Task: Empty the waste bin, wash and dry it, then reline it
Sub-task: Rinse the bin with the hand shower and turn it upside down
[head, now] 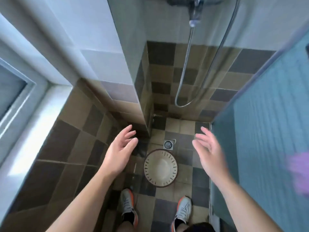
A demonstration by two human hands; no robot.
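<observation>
A round cream waste bin (pixel 160 168) with a dark rim and slotted sides stands upright on the tiled shower floor, seen from above; its inside looks bare. My left hand (pixel 119 151) hovers to the left of it, fingers relaxed and spread, holding nothing. My right hand (pixel 208 148) hovers to the right of it, fingers also loose and empty, slightly blurred. Both hands are well above the bin and apart from it.
A floor drain (pixel 168 144) lies just beyond the bin. A shower hose (pixel 184 91) hangs from the mixer (pixel 194 15) on the far wall. A glass panel (pixel 128 64) stands left, a frosted teal panel (pixel 267 123) right with something purple (pixel 299 173) behind it. My shoes (pixel 127 205) stand below.
</observation>
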